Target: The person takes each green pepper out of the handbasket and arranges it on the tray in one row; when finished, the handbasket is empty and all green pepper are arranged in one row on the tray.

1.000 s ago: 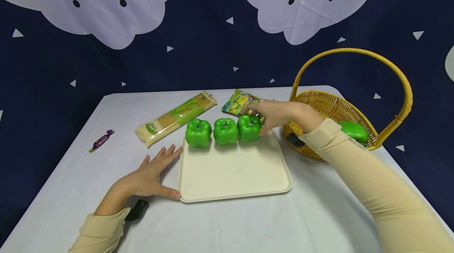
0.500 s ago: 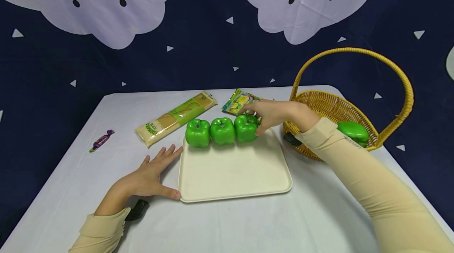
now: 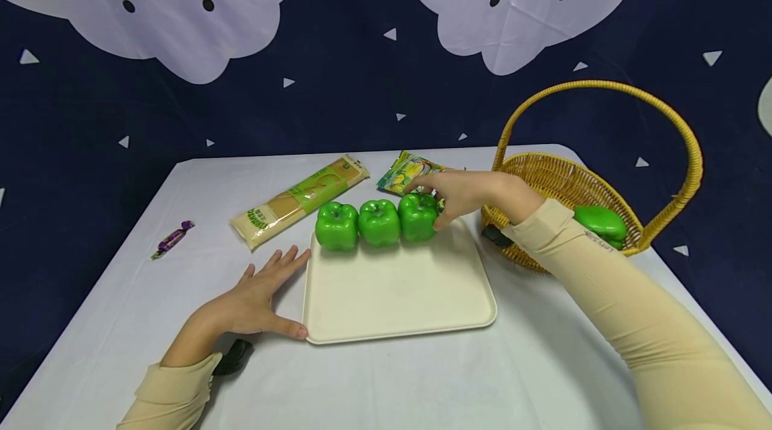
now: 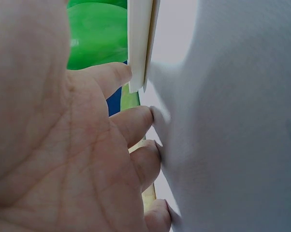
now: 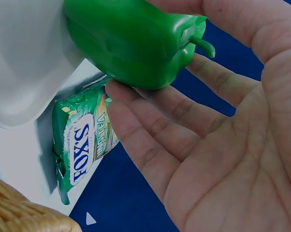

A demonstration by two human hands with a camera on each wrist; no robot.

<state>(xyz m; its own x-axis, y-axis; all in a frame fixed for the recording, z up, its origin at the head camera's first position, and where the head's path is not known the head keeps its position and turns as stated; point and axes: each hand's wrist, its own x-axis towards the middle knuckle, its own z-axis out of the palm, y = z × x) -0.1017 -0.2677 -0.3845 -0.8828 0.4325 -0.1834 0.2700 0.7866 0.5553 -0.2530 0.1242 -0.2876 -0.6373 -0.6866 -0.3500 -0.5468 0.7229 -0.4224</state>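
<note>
Three glossy green bell peppers stand in a row along the back of a cream tray [image 3: 398, 296]. My right hand [image 3: 461, 194] grips the rightmost bell pepper [image 3: 417, 218], thumb on the near side and fingers behind it; the right wrist view shows the fingers round this bell pepper [image 5: 131, 43], its stem facing the palm. The middle bell pepper [image 3: 379, 223] sits close against its neighbours, the left bell pepper [image 3: 337, 226] near the tray's back left corner. My left hand [image 3: 256, 299] lies spread at the tray's left edge, thumb and little fingertip at the rim [image 4: 138, 48].
A wicker basket [image 3: 561, 179] with a tall handle stands at the right, another green bell pepper [image 3: 602, 224] inside. Behind the tray lie a long noodle packet [image 3: 301, 199] and a green-yellow FOX'S candy bag [image 3: 407, 172]. A purple wrapped candy [image 3: 173, 238] lies far left.
My right hand has shifted slightly left with the rightmost bell pepper, and the middle one has slid left too, closing the gap to the left one. My left hand has stayed still.
</note>
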